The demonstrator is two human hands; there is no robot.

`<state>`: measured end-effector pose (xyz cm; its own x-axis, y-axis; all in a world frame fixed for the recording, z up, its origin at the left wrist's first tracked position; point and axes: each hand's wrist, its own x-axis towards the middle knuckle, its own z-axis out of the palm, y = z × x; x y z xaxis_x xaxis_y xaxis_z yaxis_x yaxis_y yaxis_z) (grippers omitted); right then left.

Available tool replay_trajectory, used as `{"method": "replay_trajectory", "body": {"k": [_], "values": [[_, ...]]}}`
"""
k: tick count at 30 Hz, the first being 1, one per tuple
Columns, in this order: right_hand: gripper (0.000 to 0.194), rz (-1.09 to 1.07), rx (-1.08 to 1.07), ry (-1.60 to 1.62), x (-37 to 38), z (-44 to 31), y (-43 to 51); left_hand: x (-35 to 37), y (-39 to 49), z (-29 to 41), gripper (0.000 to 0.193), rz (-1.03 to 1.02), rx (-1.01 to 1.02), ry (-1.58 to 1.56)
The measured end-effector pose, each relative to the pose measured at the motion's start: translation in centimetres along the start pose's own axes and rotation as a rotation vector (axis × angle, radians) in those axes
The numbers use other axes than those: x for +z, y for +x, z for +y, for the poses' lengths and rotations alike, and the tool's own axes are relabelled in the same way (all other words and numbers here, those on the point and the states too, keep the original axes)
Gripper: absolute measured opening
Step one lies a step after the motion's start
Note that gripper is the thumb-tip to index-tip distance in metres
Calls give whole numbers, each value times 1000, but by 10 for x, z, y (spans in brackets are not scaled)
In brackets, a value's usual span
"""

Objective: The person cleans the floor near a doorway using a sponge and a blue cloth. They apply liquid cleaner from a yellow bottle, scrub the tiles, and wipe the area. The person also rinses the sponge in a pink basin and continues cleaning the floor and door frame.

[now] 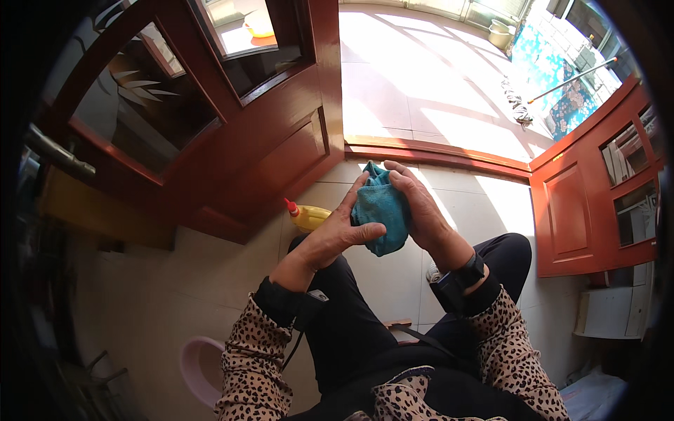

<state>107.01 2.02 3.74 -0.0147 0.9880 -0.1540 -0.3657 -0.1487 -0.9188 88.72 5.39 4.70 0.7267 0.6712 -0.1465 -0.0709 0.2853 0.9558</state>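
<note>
A folded blue-green cloth (pixel 383 213) is held up between my two hands, above the tiled floor and in front of my knees. My left hand (pixel 339 226) grips its left side, with the thumb lying across the front. Against the cloth's upper right side rests my right hand (pixel 421 208), its fingers near the top. Just left of my left hand, a yellow plastic bottle (pixel 310 217) with a red nozzle cap is on the floor, partly hidden by my hand and knee. Black bands with small devices are around both wrists.
A red-brown glazed wooden door (pixel 279 158) stands at the left, another door panel (pixel 568 194) at the right. The raised threshold (pixel 437 155) runs between them. A pink basin (pixel 197 368) is at lower left. Beyond the threshold, a mop (pixel 516 105) leans at the wall.
</note>
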Motion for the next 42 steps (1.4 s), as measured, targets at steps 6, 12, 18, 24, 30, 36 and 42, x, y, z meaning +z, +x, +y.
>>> {"method": "replay_trajectory", "body": {"k": [6, 12, 18, 24, 30, 36, 42], "values": [[82, -147, 93, 79, 16, -7, 14, -26, -11, -21, 60, 74, 46, -290], [83, -112, 48, -465, -13, -49, -2, -42, -17, -33, 63, 135, 32, -935], [66, 150, -52, -821, -81, -137, -38, -67, -13, -18, 65, 352, 213, -898], [53, 200, 71, -1160, -179, -181, -59, -116, -8, 11, 55, 558, 288, -1057], [44, 125, 357, -1366, -279, -103, -2, -115, 11, 24, 44, 575, 259, -1264], [46, -65, 504, -1452, -317, 23, 111, -116, 14, 23, 37, 677, 305, -1184], [48, -461, 460, -1612, -295, 132, 215, -132, 19, 20, 37, 851, 279, -1009]]}}
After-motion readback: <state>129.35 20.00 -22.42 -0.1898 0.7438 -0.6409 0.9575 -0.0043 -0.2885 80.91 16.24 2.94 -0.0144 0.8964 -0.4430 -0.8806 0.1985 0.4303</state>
